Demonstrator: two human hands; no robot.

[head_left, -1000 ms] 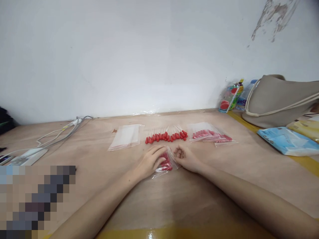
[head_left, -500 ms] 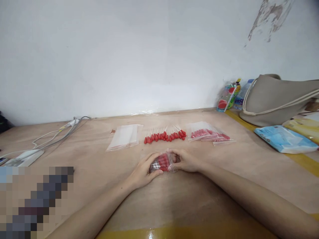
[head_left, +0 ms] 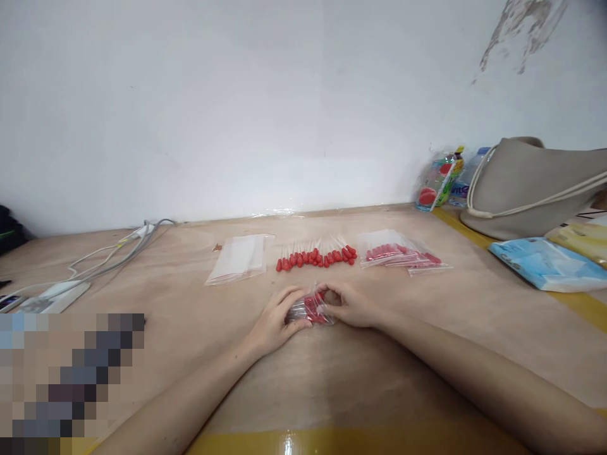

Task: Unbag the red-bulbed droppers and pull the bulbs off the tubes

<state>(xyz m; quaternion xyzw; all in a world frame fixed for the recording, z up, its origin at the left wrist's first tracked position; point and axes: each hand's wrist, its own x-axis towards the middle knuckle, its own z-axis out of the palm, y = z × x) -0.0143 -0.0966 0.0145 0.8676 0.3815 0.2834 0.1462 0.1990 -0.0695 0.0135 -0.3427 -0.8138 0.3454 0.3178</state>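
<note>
A small clear zip bag [head_left: 298, 309] with several red-ended droppers [head_left: 313, 306] inside lies between my hands. Its closed end is held by my left hand [head_left: 276, 321], thumb and fingers curved around it. My right hand [head_left: 348, 304] pinches the right end of the bag, near the red bulbs, its thumb and forefinger together on the plastic. Beyond them is a row of loose droppers [head_left: 313, 256], clear stems pointing to the wall. Left of that row lies a stack of flat zip bags [head_left: 239, 258]; right of it, several filled bags [head_left: 396, 253] overlap.
White cables [head_left: 109, 256] and a power strip [head_left: 64, 294] lie at the left. At the right are a blue tissue pack [head_left: 545, 264], a grey bag [head_left: 531, 189] and bottles [head_left: 439, 183] by the wall. A pixelated patch hides the lower left.
My right thumb and forefinger have shifted slightly left over the red bulbs, and the bag's right end is pinched differently. My left hand keeps its hold. The view has turned slightly.
</note>
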